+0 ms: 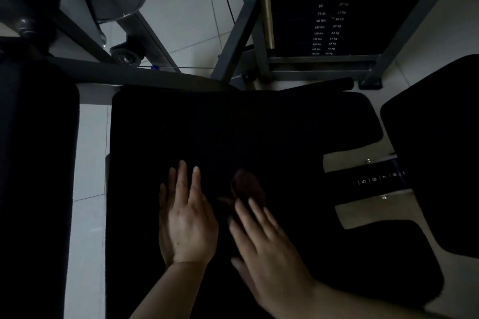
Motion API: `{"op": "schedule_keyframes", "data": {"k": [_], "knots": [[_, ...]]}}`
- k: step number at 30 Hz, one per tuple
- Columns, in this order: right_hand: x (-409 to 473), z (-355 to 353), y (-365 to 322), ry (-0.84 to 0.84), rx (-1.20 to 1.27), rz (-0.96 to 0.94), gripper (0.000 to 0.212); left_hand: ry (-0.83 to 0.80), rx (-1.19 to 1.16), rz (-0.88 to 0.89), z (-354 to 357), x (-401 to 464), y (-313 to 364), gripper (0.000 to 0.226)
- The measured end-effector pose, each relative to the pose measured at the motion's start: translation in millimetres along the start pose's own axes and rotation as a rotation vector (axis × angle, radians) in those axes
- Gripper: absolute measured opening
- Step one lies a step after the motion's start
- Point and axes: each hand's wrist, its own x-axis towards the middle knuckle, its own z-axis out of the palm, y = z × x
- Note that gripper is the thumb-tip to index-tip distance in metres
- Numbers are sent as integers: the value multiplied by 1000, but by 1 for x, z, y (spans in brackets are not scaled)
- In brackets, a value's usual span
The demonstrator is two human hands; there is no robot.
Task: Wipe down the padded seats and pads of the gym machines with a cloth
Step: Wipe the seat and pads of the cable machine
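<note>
- Dim light over a black padded seat point(233, 132), seen from above.
- Left hand point(188, 217) flat on the seat, fingers straight and spread, gripping nothing.
- Right hand point(267, 246) just beside it, fingers stretched forward, palm down, also released.
- Dark reddish cloth point(246, 186) on the seat at the right fingertips; possibly touched by them, too murky to say.
- Second black pad point(438, 158) off to the right, apart from the seat.
- Numbered adjustment bar point(378, 179) between seat and that pad.
- Another dark pad point(36, 150) at the left edge.
- Weight stack point(329, 15) with pale numbers up top right, grey frame point(241, 33) around it.
- Pale floor tiles point(88, 163) beneath.
</note>
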Motion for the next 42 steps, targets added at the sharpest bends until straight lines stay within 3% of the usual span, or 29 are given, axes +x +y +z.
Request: {"op": "schedule_keyframes", "data": {"k": [4,8,12,18,22,30,37,42], "knots": [[13,-1,11,35,15,-16,52,9,-20,1,0,-1,0,52],[111,-20,31,155,66,234,57,14,-28,-8,2,0,-1,53],[195,-42,54,157,96,381,53,21,-41,1,3,0,-2,52],[136,-26,29,163,77,296,58,34,-60,13,4,-1,-1,53],[79,-14,12,72,55,222,61,33,-43,0,5,0,-2,53],[202,-41,58,153,75,346,51,40,-44,24,4,1,-1,51],[77,-9,12,162,82,243,55,102,-306,-45,-7,-3,1,47],[-34,11,-20,-13,60,35,57,72,-280,-110,-15,-28,0,50]]}}
